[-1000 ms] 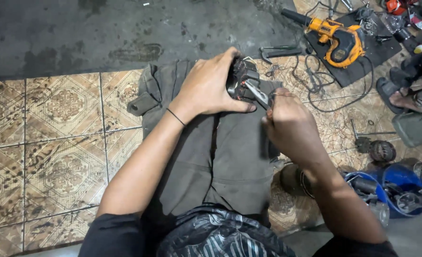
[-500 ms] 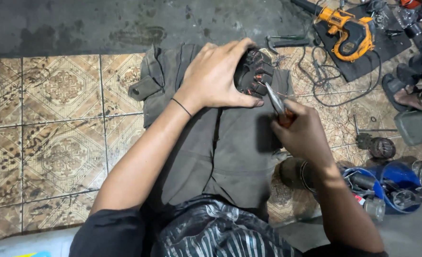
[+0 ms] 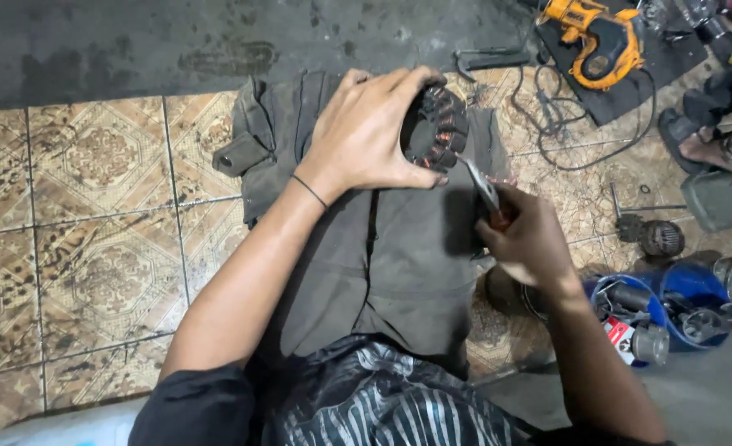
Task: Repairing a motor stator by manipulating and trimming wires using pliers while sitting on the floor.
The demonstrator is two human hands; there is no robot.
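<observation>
Bare patterned tiles [image 3: 77,223] lie open at left; at right, a cable [image 3: 580,140], orange power tool [image 3: 593,41] and blue tub [image 3: 679,289] crowd the floor.

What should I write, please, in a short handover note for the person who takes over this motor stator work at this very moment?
Left hand: grips the round stator with copper windings, tilted on the grey cloth.
Right hand: holds pliers, tips at the stator's lower edge.
Nearby: yellow power tool at top right, rotor on the tiled floor, blue tub of parts.
Done: cannot tell.
Left: windings remain in the stator.
</observation>
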